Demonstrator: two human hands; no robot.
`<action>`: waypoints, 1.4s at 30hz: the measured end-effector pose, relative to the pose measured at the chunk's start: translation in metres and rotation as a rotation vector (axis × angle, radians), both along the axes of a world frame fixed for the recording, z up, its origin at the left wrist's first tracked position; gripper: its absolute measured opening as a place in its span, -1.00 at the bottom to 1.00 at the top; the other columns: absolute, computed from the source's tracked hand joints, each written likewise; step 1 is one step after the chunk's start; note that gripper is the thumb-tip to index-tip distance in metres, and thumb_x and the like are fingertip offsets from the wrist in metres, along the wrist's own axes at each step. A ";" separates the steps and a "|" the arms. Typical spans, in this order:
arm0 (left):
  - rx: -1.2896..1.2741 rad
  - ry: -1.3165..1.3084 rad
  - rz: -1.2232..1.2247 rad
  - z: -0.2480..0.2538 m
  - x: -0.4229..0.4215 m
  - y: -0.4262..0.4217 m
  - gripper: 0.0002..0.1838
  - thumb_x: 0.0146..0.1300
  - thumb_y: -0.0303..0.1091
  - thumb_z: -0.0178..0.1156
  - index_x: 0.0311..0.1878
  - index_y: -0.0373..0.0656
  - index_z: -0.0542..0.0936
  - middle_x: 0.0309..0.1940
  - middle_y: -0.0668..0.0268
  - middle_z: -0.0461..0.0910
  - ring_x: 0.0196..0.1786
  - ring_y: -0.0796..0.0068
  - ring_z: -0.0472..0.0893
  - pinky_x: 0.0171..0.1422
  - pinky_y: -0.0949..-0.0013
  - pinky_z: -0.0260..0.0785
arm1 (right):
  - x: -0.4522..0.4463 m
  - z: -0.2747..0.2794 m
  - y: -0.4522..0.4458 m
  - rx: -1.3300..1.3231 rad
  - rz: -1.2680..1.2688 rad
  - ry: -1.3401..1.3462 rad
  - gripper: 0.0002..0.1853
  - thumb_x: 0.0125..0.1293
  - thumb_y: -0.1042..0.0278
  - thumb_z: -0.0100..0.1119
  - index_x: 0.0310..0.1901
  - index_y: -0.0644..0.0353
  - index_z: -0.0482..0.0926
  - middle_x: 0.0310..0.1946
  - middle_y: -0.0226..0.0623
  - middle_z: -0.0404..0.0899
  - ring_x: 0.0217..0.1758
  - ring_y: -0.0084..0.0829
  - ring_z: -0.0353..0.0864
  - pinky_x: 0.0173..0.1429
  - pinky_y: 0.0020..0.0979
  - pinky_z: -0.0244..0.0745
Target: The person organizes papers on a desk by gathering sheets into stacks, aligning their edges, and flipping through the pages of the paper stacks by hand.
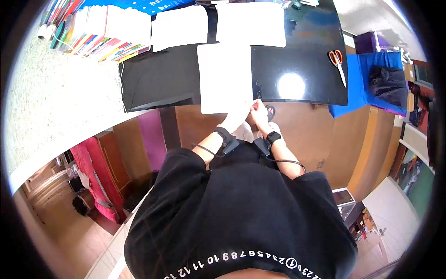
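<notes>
A white sheet of paper (225,76) lies on the glossy black table (302,65), its near end reaching slightly past the front edge. My left hand (238,116) is closed at the sheet's near right corner; glare blends its fingers into the paper. Right beside it, my right hand (258,113) has its fingers curled together at the paper's right edge. Its fingertips meet those of my left hand, and whatever is between them is too small to make out. Both wrists wear dark straps with small black devices and cables.
Two more white sheets lie farther back, one on the left (180,29) and one on the right (251,24). Orange-handled scissors (339,65) rest near the table's right side. A row of books (104,35) stands at the back left. A blue chair (360,76) holds dark cloth (388,86).
</notes>
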State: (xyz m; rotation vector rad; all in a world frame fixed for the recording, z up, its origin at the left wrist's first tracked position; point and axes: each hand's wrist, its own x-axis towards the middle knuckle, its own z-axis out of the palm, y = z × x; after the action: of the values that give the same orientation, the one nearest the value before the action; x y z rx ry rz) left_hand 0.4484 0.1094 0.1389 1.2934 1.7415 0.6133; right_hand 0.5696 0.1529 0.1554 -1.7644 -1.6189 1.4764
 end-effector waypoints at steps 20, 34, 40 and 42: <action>0.002 -0.222 0.630 0.007 -0.185 0.123 -0.14 0.15 -0.25 0.23 0.39 -0.36 -0.01 0.35 -0.10 0.09 0.40 0.07 0.15 0.44 0.19 0.09 | -0.035 -0.004 0.114 -0.136 0.137 0.241 -0.28 0.24 0.23 0.09 0.37 0.31 0.06 0.32 0.07 0.19 0.38 -0.17 0.21 0.37 -0.31 0.18; -0.038 -0.314 0.721 0.024 -0.173 0.121 -0.17 0.17 -0.33 0.18 0.41 -0.32 -0.03 0.34 -0.10 0.15 0.38 0.09 0.22 0.46 0.23 0.06 | -0.021 0.019 0.166 -0.309 0.247 0.115 -0.44 0.31 0.11 0.08 0.26 0.25 0.32 0.19 -0.16 0.40 0.28 -0.31 0.32 0.34 -0.28 0.19; 0.167 0.333 0.756 0.047 -0.146 0.102 -0.37 0.14 -0.50 0.13 0.31 -0.28 0.20 0.26 -0.04 0.27 0.31 0.00 0.28 0.40 0.15 0.12 | 0.049 -0.050 0.279 0.159 -0.195 -0.106 -0.52 0.14 0.23 0.28 0.06 0.28 0.46 -0.03 -0.07 0.57 0.05 -0.24 0.56 0.14 -0.33 0.42; 0.225 0.461 0.682 0.067 -0.128 0.100 -0.41 0.11 -0.53 0.14 0.26 -0.27 0.27 0.23 -0.02 0.30 0.28 -0.01 0.30 0.37 0.14 0.14 | 0.050 -0.049 0.312 0.149 -0.182 -0.286 -0.40 0.10 0.19 0.33 0.10 0.38 0.40 -0.01 -0.03 0.53 0.05 -0.26 0.54 0.13 -0.34 0.41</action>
State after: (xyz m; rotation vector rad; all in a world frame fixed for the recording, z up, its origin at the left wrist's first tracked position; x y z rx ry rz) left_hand 0.3200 0.2094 0.2063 1.0145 2.5931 0.9653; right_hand 0.6197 0.4645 0.1066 -2.0460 -1.5984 1.0334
